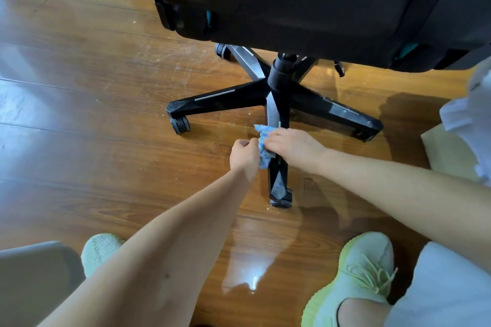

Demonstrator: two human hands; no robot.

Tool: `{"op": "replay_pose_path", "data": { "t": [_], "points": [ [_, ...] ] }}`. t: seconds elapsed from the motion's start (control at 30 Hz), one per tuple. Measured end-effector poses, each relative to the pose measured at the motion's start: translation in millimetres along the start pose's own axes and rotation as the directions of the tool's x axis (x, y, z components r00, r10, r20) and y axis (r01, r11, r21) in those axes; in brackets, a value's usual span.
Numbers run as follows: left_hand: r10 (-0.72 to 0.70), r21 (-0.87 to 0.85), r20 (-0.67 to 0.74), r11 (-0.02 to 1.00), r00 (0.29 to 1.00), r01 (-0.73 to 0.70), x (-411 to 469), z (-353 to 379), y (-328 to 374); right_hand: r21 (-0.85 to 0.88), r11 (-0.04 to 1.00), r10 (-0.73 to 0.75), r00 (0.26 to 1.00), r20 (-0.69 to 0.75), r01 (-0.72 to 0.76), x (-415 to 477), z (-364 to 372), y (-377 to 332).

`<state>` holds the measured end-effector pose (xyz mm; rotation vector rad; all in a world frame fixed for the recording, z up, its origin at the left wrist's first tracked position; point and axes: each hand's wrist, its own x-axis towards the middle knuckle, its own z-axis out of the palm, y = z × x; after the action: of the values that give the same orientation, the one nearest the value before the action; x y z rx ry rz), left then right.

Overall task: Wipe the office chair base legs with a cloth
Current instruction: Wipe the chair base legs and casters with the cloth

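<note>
Watch the castors (180,125) here: a hard shove along the near leg (277,180) of the black plastic five-legged chair base (225,99) could roll the chair off across the glossy wooden floor (106,87), or the rag could bunch and skip dust. The small blue patterned cloth (263,138) sits crumpled on that leg, the left hand (244,152) pinching its edge and the right hand (292,146) curled over it, pressing down.

Glossy wood floor (106,114) — matt black plastic legs (225,99).
</note>
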<state>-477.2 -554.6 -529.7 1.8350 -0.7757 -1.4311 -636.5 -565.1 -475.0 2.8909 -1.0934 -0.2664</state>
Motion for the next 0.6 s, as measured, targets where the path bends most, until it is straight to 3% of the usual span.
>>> {"op": "replay_pose_path", "data": {
  "t": [0.07, 0.23, 0.37, 0.43, 0.5, 0.6],
  "points": [
    [0.045, 0.065, 0.038, 0.997, 0.998, -0.048, -3.5, 1.2, -1.4, 0.03, 0.999, -0.018, 0.997, -0.077, 0.02, -9.4, 5.7, -10.3],
    [0.031, 0.078, 0.008, 0.996, 0.999, -0.032, -5.4, 0.8, -2.0, 0.065, 0.923, -0.366, 0.918, -0.151, 0.378, -68.7, 35.4, -46.0],
    [0.009, 0.112, -0.016, 0.994, 1.0, -0.007, -2.0, 2.7, -4.9, 0.004, 0.9, -0.43, 0.893, -0.133, 0.435, -54.5, 36.7, -28.0],
    [0.0, 0.128, -0.028, 0.992, 1.0, 0.003, -1.1, 3.1, -6.1, 0.026, 0.938, -0.335, 0.925, -0.177, 0.345, -37.1, 31.2, -16.2],
    [-0.01, 0.146, -0.03, 0.989, 0.999, 0.014, -0.9, 3.1, -5.4, 0.068, 0.988, -0.118, 0.964, -0.239, 0.137, -22.7, 20.8, -1.9],
    [0.004, 0.16, -0.066, 0.987, 0.998, 0.006, 2.4, 3.0, 2.7, 0.086, 0.991, 0.119, 0.951, -0.285, -0.099, -11.1, 9.3, 0.7]
  ]
}}
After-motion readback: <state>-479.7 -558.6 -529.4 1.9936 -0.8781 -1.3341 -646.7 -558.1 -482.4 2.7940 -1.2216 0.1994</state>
